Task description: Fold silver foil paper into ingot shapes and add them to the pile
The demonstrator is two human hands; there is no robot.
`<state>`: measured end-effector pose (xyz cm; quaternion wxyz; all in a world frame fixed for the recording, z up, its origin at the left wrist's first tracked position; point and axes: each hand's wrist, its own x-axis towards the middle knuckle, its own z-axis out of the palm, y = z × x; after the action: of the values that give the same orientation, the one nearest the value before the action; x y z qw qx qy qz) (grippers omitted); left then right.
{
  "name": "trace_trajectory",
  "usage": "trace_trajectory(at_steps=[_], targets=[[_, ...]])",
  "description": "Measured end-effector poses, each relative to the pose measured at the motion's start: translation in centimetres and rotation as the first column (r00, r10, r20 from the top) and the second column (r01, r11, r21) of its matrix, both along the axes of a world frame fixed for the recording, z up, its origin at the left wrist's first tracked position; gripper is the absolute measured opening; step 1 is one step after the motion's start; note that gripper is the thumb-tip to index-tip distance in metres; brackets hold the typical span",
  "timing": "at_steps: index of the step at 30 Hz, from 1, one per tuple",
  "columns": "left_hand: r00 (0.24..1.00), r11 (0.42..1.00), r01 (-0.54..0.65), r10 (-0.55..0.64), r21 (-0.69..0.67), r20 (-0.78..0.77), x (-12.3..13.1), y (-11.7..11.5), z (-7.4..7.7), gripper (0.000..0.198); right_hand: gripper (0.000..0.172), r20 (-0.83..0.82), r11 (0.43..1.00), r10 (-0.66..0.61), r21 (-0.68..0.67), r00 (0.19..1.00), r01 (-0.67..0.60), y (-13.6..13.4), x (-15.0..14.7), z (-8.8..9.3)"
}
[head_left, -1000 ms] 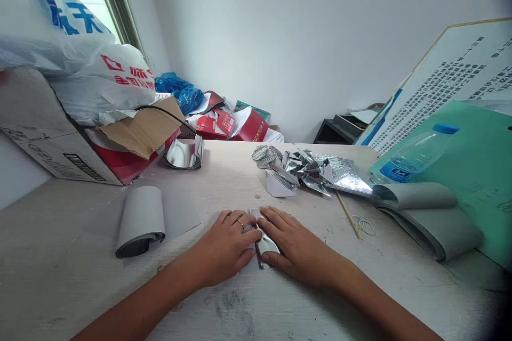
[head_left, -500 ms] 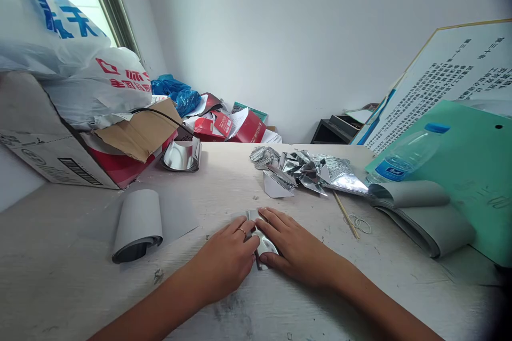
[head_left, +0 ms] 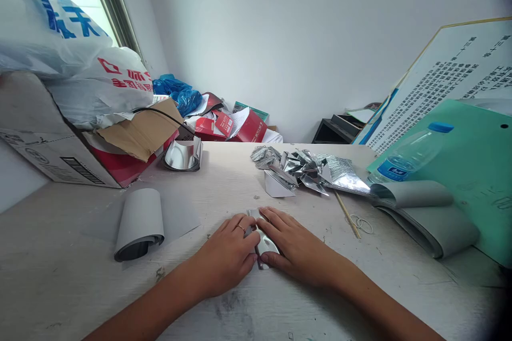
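A small folded piece of silver foil sheet lies on the table in front of me, partly hidden under both hands. My left hand, a ring on one finger, has its fingers curled and pressed together at the foil's left edge. Across the right side of the foil lies my right hand, its fingers stretched out flat and its thumb near the lower end. The fingers of the two hands almost meet over the foil.
Beyond my hands lies a heap of folded silver foil pieces. A grey roll stands left; a thick folded grey sheet, plastic bottle, stick and rubber bands lie right. A cardboard box holds the left edge.
My left hand's fingers have shifted slightly along the foil's left edge, and its thumb has drawn back a little. My right hand stays flat on the foil.
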<state>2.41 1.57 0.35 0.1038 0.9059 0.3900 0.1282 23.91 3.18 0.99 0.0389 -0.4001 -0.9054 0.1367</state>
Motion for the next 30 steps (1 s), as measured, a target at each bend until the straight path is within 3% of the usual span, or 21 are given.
trace_trajectory(at_steps=[17, 30], targets=[[0.997, 0.996, -0.072, 0.073, -0.048, 0.015, 0.38, -0.32, -0.54, 0.023, 0.066, -0.006, 1.000, 0.012, 0.017, 1.000, -0.012, 0.05, 0.11, -0.15], [0.996, 0.996, -0.073, 0.069, -0.056, -0.064, 0.20, -0.20, -0.35, 0.022, 0.066, 0.019, 1.000, 0.007, 0.021, 1.000, -0.008, 0.11, 0.07, -0.26]])
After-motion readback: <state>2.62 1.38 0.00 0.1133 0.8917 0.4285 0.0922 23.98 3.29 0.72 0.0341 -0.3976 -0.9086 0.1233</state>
